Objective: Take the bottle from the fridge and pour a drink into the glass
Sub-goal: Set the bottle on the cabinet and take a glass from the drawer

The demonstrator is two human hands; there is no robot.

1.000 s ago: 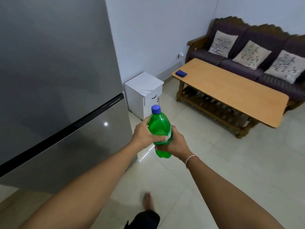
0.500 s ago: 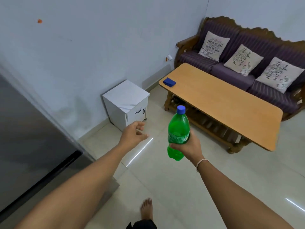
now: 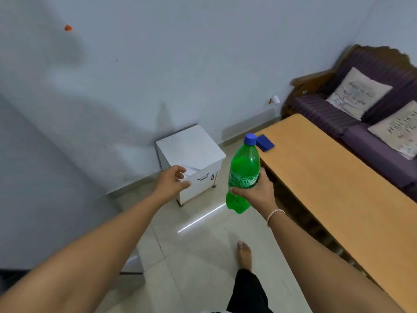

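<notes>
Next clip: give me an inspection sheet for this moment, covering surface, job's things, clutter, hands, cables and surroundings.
Surface: wooden table at right, bare apart from one blue item; pale tiled floor below.
Job's things: green bottle with blue cap on, upright, held in the air; no glass seen.
Clutter: small blue object on the table's near corner.
Hands: right hand grips the bottle low on its body; left hand holds nothing, fingers loosely spread.
Cables: nothing seen.
Surroundings: white cabinet against the wall, purple sofa with cushions behind the table, the person's bare foot on the floor.
</notes>
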